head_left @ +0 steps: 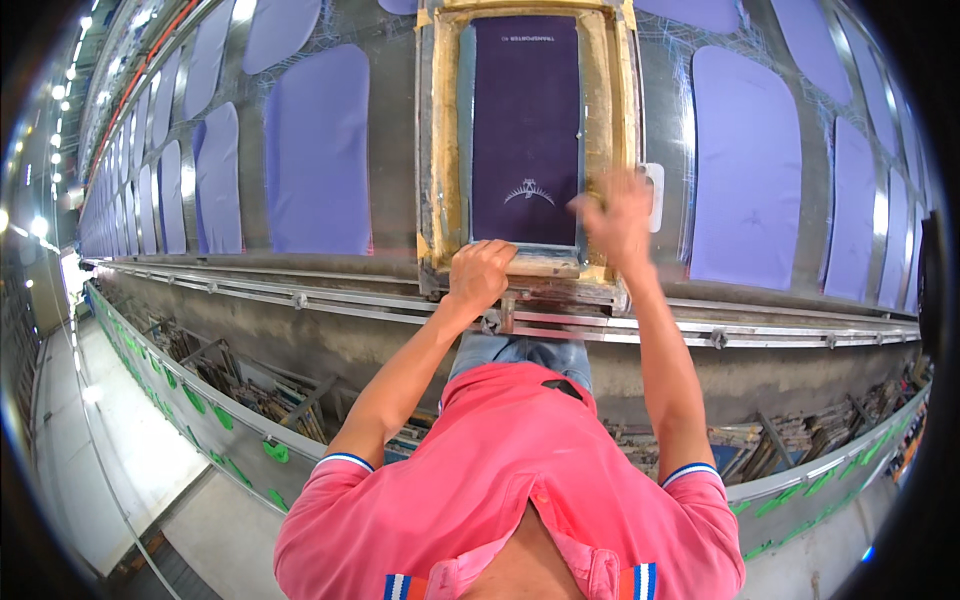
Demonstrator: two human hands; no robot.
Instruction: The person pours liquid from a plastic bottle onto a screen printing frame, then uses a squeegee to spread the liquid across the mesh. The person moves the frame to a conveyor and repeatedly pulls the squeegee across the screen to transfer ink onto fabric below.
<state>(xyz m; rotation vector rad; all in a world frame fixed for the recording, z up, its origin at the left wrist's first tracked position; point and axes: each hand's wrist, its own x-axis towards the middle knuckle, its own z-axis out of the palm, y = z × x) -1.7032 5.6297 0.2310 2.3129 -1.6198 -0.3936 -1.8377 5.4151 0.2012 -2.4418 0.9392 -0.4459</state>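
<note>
A screen printing frame (428, 150) with a worn, yellowed wooden border lies in front of me. Its dark purple mesh window (525, 120) carries a pale winged emblem near my end and small lettering at the far end. Along the window's near edge rests a squeegee (545, 264) with a wooden handle. My left hand (482, 272) is closed over the squeegee's left end. Smeared by motion, my right hand (620, 220) hovers at the frame's right side, thumb apart from the stretched fingers, and nothing shows in it.
Purple fabric panels (318, 150) lie in rows on the long dark table (395, 190), left and right of the frame. A metal rail (380, 312) runs along the table's near edge. Behind me, stored frames (780, 440) fill a low rack with green clips (275, 450).
</note>
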